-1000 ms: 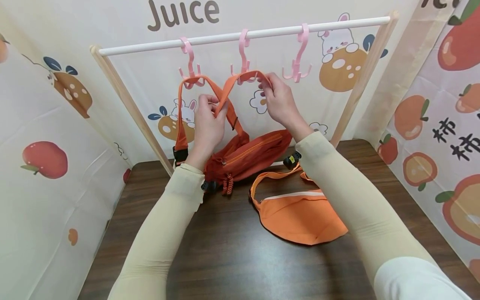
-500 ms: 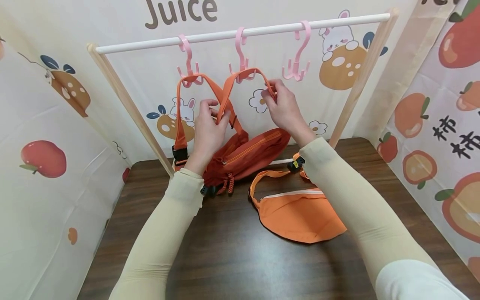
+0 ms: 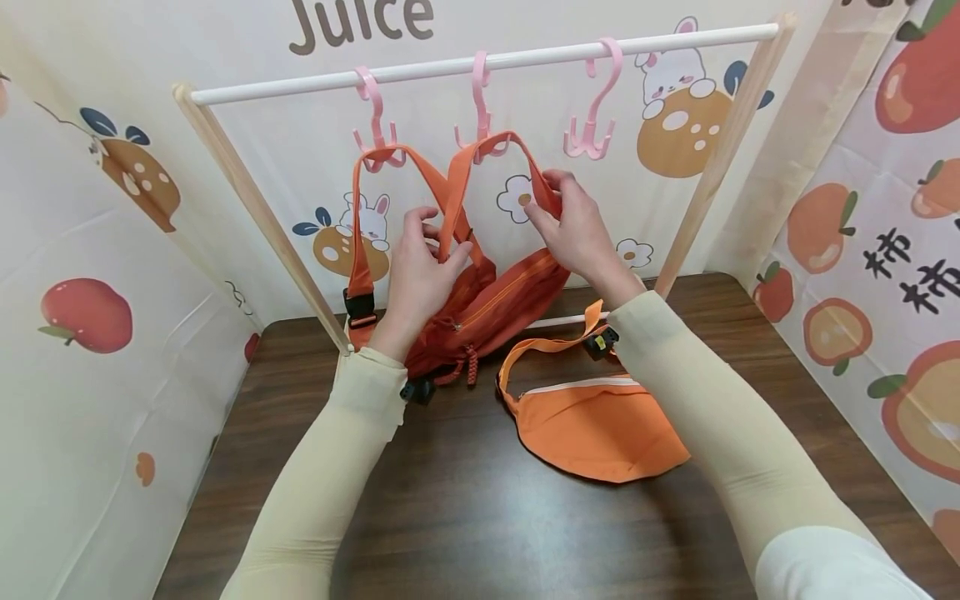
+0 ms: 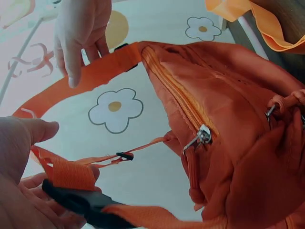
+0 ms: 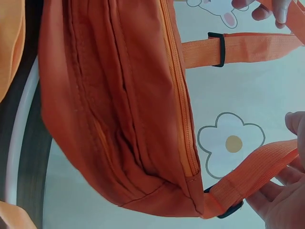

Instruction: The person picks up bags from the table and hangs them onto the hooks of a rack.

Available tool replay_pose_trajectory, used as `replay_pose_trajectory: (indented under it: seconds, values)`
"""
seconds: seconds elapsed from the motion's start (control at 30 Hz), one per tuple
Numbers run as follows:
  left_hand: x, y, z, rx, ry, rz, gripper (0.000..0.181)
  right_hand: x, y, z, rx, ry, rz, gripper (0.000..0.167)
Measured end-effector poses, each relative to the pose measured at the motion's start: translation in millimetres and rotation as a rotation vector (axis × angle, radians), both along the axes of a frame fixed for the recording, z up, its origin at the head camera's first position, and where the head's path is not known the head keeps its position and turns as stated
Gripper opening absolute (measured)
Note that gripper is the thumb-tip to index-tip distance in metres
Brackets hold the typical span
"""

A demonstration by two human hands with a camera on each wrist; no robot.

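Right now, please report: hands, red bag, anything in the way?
Left hand, right hand relaxed at strap of red waist bag. Strap over left pink hook, middle pink hook. Orange waist bag on table, likely not blocking.

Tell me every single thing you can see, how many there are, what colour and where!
Wood-grain table: 1, dark brown, underneath
Fruit-and-rabbit printed sheeting: 3 sides, pale, around the table
Straight wooden rack legs: 2, tan, one at each end
Smooth round rack bars: 2, white, one high, one low
Curvy plastic hooks: 3, pink, on the high bar
Slouchy fabric zip bag: 1, rust-red, below the hooks
Flat webbing strap: 2 loops, orange, over the left and middle hooks
Chunky plastic buckle: 1, black, on the left loop
Half-moon fabric zip bag: 1, bright orange, on the table
Small boxy wrist devices: 2, black, one per wrist
Stretchy long sleeves: 2, cream, on the arms
Left hand: 1, bare, at the strap
Right hand: 1, bare, at the strap
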State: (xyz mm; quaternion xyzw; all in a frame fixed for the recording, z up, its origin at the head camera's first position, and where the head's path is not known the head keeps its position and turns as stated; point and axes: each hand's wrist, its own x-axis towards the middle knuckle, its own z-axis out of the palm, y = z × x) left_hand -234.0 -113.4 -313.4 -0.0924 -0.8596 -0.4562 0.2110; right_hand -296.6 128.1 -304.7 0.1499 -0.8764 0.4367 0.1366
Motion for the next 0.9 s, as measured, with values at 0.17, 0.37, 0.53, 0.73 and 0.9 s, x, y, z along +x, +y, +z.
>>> replay_pose_trajectory:
  seconds: [0.17, 0.37, 0.53, 0.73, 0.9]
  values:
    - [3.1, 1.9, -0.4, -0.005, -0.018, -0.011, 0.068, 3.6, 3, -5.3, 0.023, 0.039, -0.004, 0.067]
    - [4.6, 3.4, -2.8, 0.016, -0.025, -0.052, 0.073, 10.0, 8, -10.1, 0.039, 0.061, -0.014, 0.07]
    - [6.0, 3.5, -5.7, 0.023, -0.02, -0.076, 0.078, 17.4, 11, -13.6, 0.049, 0.087, -0.022, 0.07]
    - [7.1, 3.6, -9.6, 0.008, -0.012, -0.079, 0.084, 27.3, 15, -18.9, 0.072, 0.122, -0.017, 0.069]
    - [9.3, 3.8, -11.9, 0.018, -0.027, -0.083, 0.087, 35.7, 18, -22.1, 0.066, 0.12, -0.014, 0.068]
